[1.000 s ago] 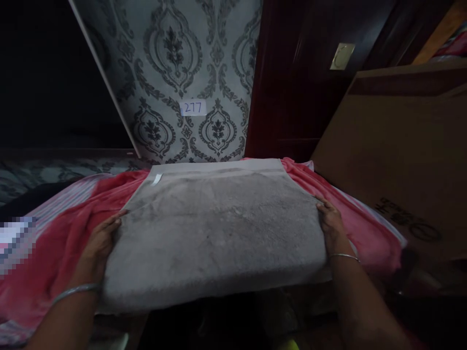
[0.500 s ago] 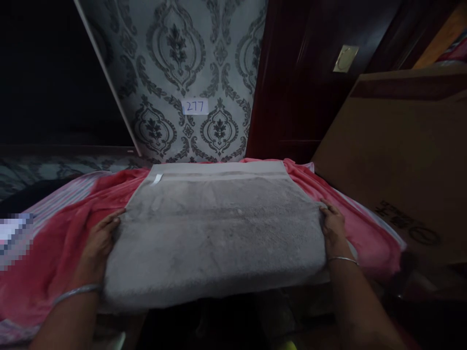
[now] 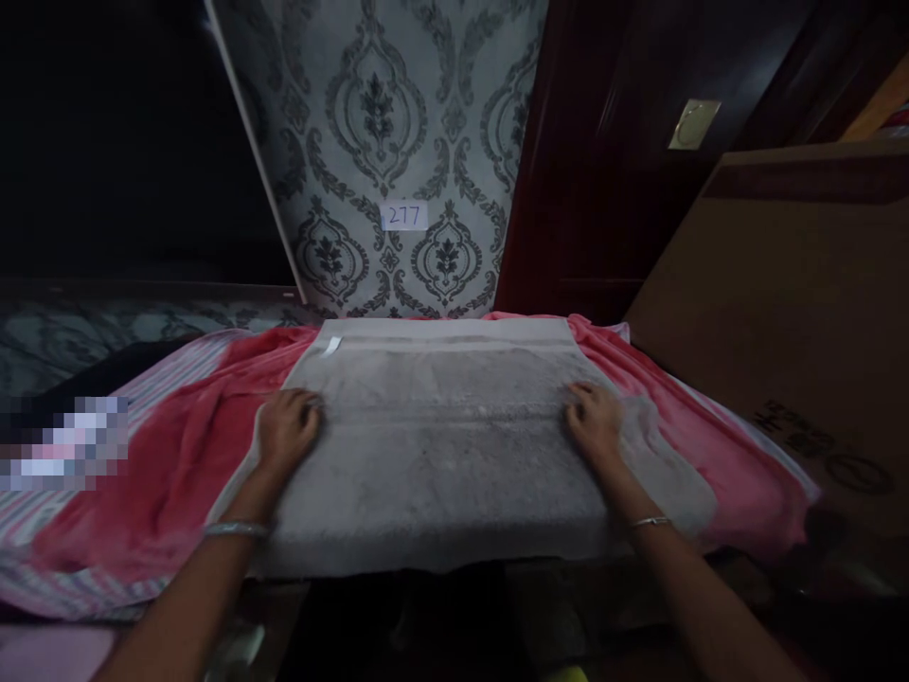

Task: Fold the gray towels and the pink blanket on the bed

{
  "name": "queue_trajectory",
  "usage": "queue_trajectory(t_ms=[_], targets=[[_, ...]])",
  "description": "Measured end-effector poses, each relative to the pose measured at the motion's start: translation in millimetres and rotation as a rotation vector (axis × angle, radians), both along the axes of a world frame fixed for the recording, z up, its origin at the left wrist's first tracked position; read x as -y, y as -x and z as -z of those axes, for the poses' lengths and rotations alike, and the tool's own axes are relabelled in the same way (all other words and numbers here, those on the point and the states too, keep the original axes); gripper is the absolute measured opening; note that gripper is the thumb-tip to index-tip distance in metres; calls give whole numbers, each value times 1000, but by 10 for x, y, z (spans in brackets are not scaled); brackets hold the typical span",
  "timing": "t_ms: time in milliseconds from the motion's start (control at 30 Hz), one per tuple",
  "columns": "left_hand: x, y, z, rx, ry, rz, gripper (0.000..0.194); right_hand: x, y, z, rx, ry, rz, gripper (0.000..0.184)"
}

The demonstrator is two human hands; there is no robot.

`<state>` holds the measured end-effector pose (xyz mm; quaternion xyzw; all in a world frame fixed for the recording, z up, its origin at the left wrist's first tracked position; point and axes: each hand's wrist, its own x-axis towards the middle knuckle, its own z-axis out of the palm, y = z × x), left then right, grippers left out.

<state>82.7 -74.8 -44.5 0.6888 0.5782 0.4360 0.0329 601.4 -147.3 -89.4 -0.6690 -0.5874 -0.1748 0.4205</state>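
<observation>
A grey plush towel [image 3: 440, 464] lies spread out, with a flat woven band along its far end and a small white tag [image 3: 332, 347] near the far left corner. My left hand [image 3: 288, 426] rests on the towel's left part, fingers curled and closed on the cloth. Over on the right part, my right hand [image 3: 595, 421] is bent the same way, thumb and fingers pinching at the surface. A faint crease runs across between both hands. To the right of my right hand, the towel's side edge lies loose and rumpled.
Beneath the towel spreads a red and pink blanket [image 3: 205, 417] with a striped underside. A patterned wall with a paper label [image 3: 404, 215] stands behind, a dark screen [image 3: 134, 142] at left. A large cardboard box [image 3: 795, 303] leans at right beside a dark red door [image 3: 603, 142].
Both hands have left the towel's side edges and moved inward over its surface. The towel's right side now lies spread outside my right hand. The view has shifted slightly left.
</observation>
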Motion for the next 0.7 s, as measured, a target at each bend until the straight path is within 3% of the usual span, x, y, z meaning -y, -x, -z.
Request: queue_trajectory(t_ms=[133, 267, 367, 467, 700], targets=[[-53, -571, 7, -416, -35, 322, 27, -168, 801, -29, 137, 118, -331, 36], [-72, -1033, 123, -548, -46, 416, 24, -269, 1264, 4, 204, 223, -386, 37], [-100, -1092, 254, -547, -43, 384, 14, -289, 1308, 71, 166, 273, -337, 25], [-112, -1048, 334, -531, -62, 359, 18, -270, 1269, 113, 130, 252, -322, 21], [-36, -1037, 316, -517, -121, 308, 25, -231, 1289, 117, 93, 116, -251, 26]])
